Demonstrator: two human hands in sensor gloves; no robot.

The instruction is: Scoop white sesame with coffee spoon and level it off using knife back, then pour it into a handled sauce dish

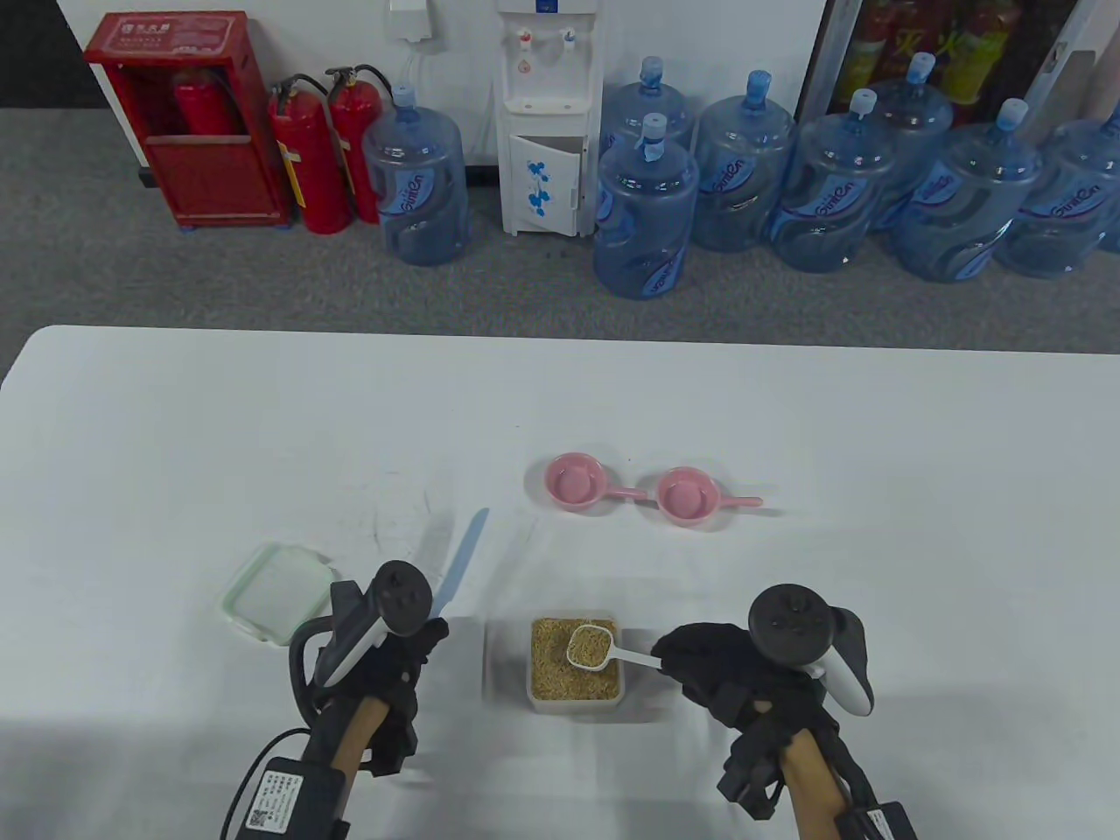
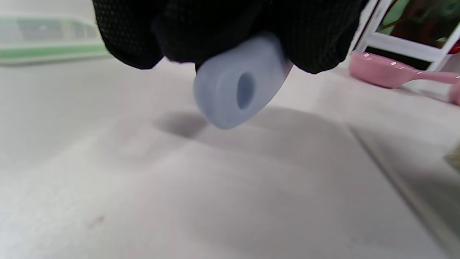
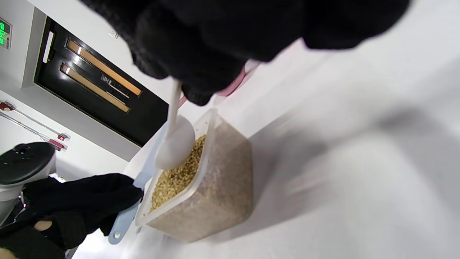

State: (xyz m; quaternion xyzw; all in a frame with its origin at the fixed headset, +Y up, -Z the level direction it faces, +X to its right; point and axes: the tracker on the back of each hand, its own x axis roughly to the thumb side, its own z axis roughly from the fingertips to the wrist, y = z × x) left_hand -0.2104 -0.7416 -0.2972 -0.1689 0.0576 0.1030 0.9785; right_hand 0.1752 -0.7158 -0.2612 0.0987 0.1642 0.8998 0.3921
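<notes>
Right now my right hand (image 1: 726, 669) pinches the handle of the coffee spoon (image 1: 591, 648), its bowl full of white sesame (image 1: 560, 678) and poised over the open container (image 1: 575, 697) at the near middle of the tabletop (image 1: 875, 455). My worry there is tilt: I judge that any roll of the wrist sheds grains onto the tabletop before levelling. At 9 o'clock from the container my left hand (image 1: 394, 652) grips the handle of the pale blue knife (image 1: 459, 560), blade pointing toward 12 o'clock. If I bring the edge instead of the back across the spoon, or sweep too hard, I could knock the scoop half empty or flick seeds outside the container. Farther off, toward 12 o'clock, two pink handled sauce dishes (image 1: 573, 481) sit side by side; they look light, so a bump from the spoon could skid one. A lid (image 1: 276, 593) lies at 9 o'clock.
</notes>
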